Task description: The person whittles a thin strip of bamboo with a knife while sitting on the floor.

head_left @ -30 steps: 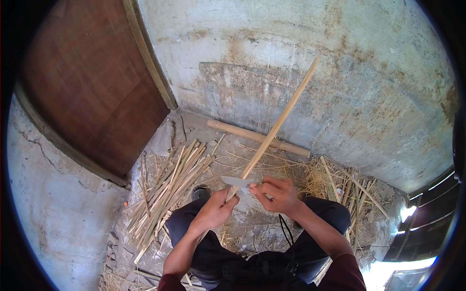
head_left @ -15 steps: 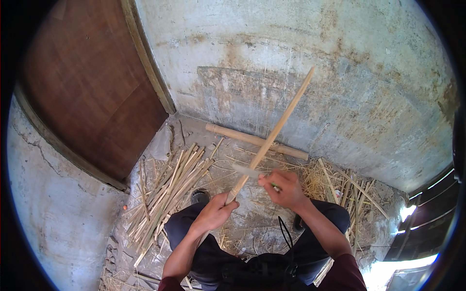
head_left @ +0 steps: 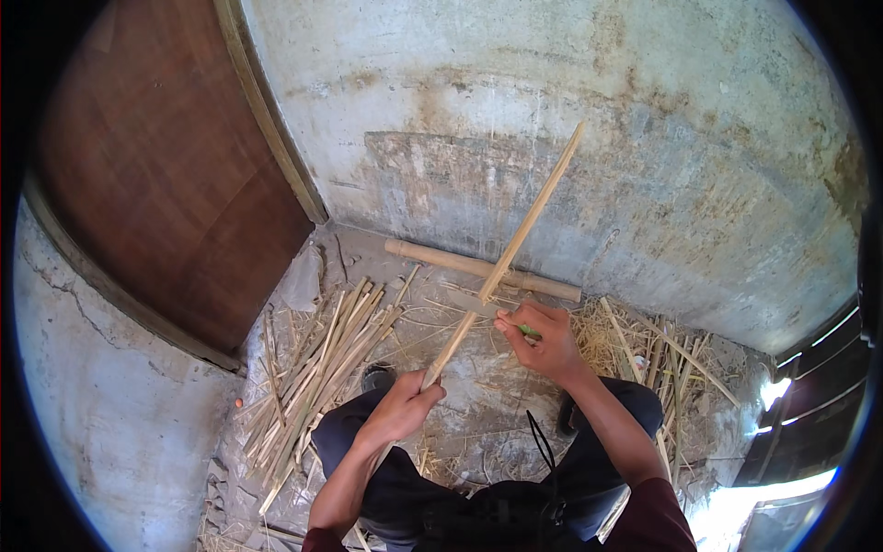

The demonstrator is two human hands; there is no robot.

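Observation:
My left hand (head_left: 403, 407) is closed round the lower part of a long bamboo strip (head_left: 532, 213), which slants up and away to the right toward the wall. My right hand (head_left: 541, 340) grips a knife (head_left: 474, 302) by its green handle. The blade lies across the strip, touching it a little beyond my left hand. A short tail of the strip shows below my left wrist.
A heap of split bamboo strips (head_left: 322, 377) lies to the left. Behind, a bamboo pole (head_left: 478, 267) rests by the wall (head_left: 478, 166). Shavings (head_left: 598, 345) and more strips (head_left: 676, 368) lie right. A plastic bag (head_left: 302, 279) sits near the brown door (head_left: 175, 175).
The knife has slid a little further up the strip, and its blade is less blurred now. My left hand and the strip have shifted slightly left.

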